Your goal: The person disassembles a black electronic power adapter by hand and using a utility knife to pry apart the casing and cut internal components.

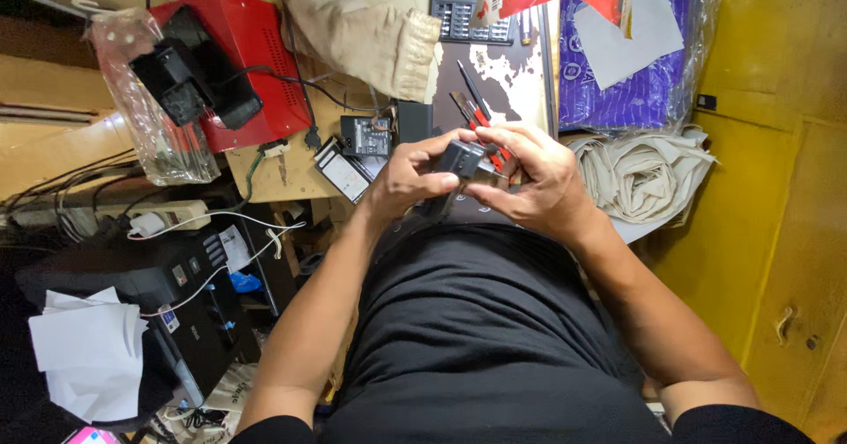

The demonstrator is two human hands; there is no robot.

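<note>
Head view: both hands grip one small black adapter (461, 157) above the workbench (265, 175) edge, at 12 o'clock from the torso. Risk: it is pinched by fingertips only and could slip and drop. Left hand (408, 177) wraps its left side; right hand (536, 177) curls over it, forearms converging.

- We see a worn wooden counter (291, 175) crowded with gear, its surface scuffed and pale
- A red metal box (251, 51) sits on it, next to a clear plastic bag (154, 135)
- To the right we find yellow cabinet doors (776, 232) with a small metal handle (783, 323)
- A bundle of cream cloth (640, 175) lies beside a purple package (631, 78)
- Lower left, a black printer (190, 298) holds white paper (84, 351), with a power strip (168, 217) above it
- Light is even, indoor
</note>
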